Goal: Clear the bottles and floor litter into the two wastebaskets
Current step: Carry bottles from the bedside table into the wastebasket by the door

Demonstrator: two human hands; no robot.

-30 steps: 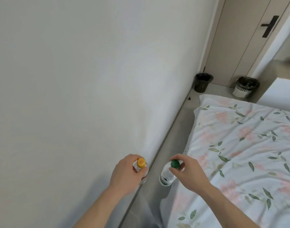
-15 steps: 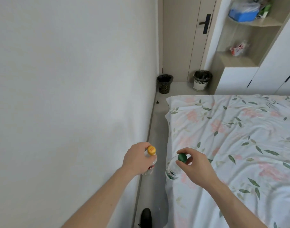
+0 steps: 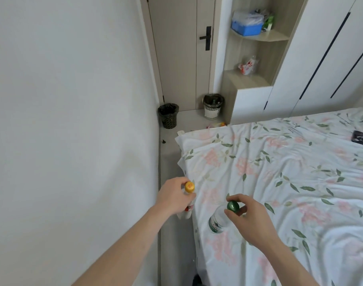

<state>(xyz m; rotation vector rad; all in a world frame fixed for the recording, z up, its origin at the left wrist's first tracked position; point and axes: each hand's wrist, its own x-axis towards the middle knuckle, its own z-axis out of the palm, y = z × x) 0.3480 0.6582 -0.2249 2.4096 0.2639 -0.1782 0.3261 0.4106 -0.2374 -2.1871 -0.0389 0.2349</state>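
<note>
My left hand [image 3: 173, 198] grips a clear bottle with a yellow cap [image 3: 189, 187] by its neck, over the narrow floor strip beside the wall. My right hand [image 3: 251, 219] holds a clear bottle with a green cap and green label [image 3: 217, 220] by its top, above the bed's near corner. Far ahead stand two wastebaskets: a black one [image 3: 168, 115] in the wall corner and a white one with a dark liner [image 3: 212, 106] by the door. Some litter [image 3: 216, 125] lies on the floor past the bed's far edge, partly hidden.
A bed with a floral sheet [image 3: 279, 182] fills the right side. A white wall [image 3: 73, 120] bounds the left, leaving a narrow floor aisle [image 3: 169, 153]. A door [image 3: 182, 48], shelves [image 3: 257, 38] and a white wardrobe [image 3: 331, 58] stand beyond. A dark device [image 3: 359, 136] lies on the bed.
The view has swung right and forward, bringing the shelves, wardrobe and floor litter into sight. Both hands keep their bottles, and the wastebaskets appear nearer.
</note>
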